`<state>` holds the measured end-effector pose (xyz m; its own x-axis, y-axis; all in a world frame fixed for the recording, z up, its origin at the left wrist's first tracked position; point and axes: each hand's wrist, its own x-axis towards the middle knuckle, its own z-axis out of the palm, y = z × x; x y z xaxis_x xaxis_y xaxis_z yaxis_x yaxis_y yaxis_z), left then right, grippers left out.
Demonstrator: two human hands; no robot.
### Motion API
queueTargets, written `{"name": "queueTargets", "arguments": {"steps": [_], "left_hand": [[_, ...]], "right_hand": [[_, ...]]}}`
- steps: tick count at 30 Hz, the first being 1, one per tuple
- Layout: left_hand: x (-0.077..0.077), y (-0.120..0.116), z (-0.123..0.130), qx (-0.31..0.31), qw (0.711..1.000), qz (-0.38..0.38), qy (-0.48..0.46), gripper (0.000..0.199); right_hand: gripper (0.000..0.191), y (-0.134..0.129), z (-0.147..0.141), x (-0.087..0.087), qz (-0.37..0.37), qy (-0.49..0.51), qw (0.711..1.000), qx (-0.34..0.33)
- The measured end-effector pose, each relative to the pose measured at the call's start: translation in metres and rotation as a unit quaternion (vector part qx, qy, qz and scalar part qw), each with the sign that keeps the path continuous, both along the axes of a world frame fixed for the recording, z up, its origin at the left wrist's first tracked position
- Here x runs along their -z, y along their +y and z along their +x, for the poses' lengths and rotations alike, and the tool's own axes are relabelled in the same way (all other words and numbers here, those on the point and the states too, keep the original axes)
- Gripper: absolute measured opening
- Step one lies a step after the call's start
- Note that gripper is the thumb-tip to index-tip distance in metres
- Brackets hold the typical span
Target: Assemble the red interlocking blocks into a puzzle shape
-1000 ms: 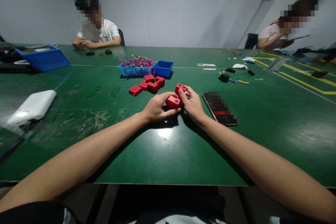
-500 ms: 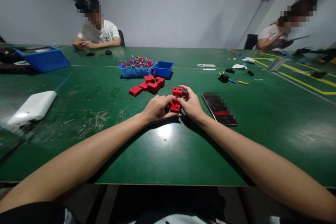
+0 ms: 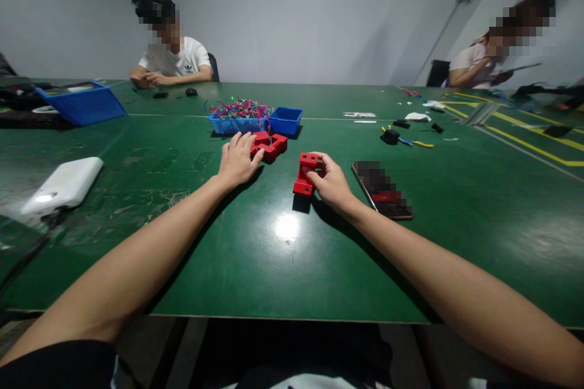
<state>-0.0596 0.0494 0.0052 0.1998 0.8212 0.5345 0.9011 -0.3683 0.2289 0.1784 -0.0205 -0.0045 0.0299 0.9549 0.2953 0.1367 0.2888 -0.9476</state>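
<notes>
My right hand (image 3: 334, 181) is closed around a red block-like plastic piece (image 3: 303, 177), a channel shape with round holes in its end blocks. It is held upright just above the table, its shadow falling below it. My left hand (image 3: 239, 159) lies over the near left side of a group of similar red plastic pieces (image 3: 276, 144), fingers stretched forward and thumb apart. It covers some of those pieces; whether the fingertips touch one cannot be made out.
Behind the red pieces stand a blue bin of coloured wires (image 3: 239, 124) and a smaller blue bin (image 3: 285, 121). A phone (image 3: 383, 191) lies right of my right hand. Farther right are cutters (image 3: 401, 138). A white device (image 3: 64, 185) lies left. Two people sit across the table.
My left hand has let go of the red piece and moved left and away from me to the group of red pieces. My right hand keeps holding its piece in nearly the same spot.
</notes>
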Motion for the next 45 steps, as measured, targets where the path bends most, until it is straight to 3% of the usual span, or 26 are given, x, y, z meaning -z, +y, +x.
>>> {"name": "queueTargets", "arguments": {"steps": [3,7,15,26,34,45], "left_hand": [[-0.001,0.005,-0.014,-0.007,0.993,-0.106,0.059,0.059],[-0.006,0.005,-0.017,0.002,0.979,-0.158,0.126,0.063],[-0.007,0.000,-0.008,-0.036,0.966,-0.174,0.186,0.060],[-0.012,-0.013,0.008,-0.071,0.970,-0.169,0.162,0.047],[-0.017,-0.020,0.020,-0.039,0.979,-0.145,0.140,0.041],[-0.022,-0.043,0.042,-0.091,0.955,-0.146,0.242,0.039]], "right_hand": [[0.038,0.001,0.001,0.001,0.005,-0.012,1.000,-0.004],[0.036,0.002,0.001,0.003,0.017,-0.029,0.999,-0.007],[0.034,0.004,0.001,0.005,0.024,-0.043,0.999,-0.009],[0.036,0.003,0.001,0.004,0.031,-0.061,0.998,-0.015],[0.034,0.004,0.002,0.005,0.034,-0.067,0.997,-0.017],[0.035,0.003,0.002,0.005,0.039,-0.066,0.997,-0.023]]}}
